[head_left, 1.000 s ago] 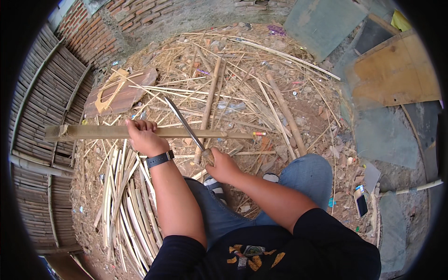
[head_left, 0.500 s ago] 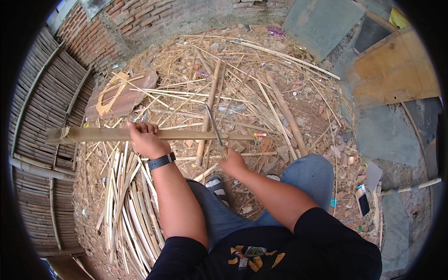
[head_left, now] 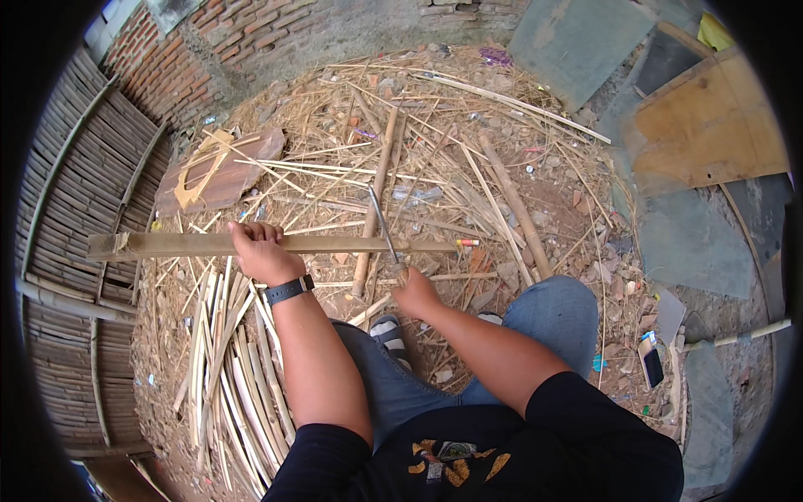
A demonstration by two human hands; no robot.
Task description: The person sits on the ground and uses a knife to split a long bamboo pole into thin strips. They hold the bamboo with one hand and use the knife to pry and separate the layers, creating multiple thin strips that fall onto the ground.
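Observation:
My left hand (head_left: 266, 253), with a dark watch on its wrist, is closed around a long flat bamboo slat (head_left: 180, 244) that runs crosswise in front of me. My right hand (head_left: 416, 293) grips the handle of a knife (head_left: 384, 224) with a narrow, dark blade whose tip points away from me. The blade crosses the slat near its right part and appears to touch it. Beneath the slat, a round bamboo pole (head_left: 381, 184) lies on the ground, pointing away from me.
Split bamboo strips (head_left: 238, 376) are heaped at my left. Another pole (head_left: 514, 205) lies right of centre. A bamboo wall (head_left: 75, 251) stands left, a brick wall (head_left: 242, 50) behind. Boards (head_left: 703, 125) lean at the right; a phone (head_left: 651, 364) lies by my knee.
The slat has shifted very slightly to the right, and its left end sits a little lower. Both hands keep their grip in nearly the same places.

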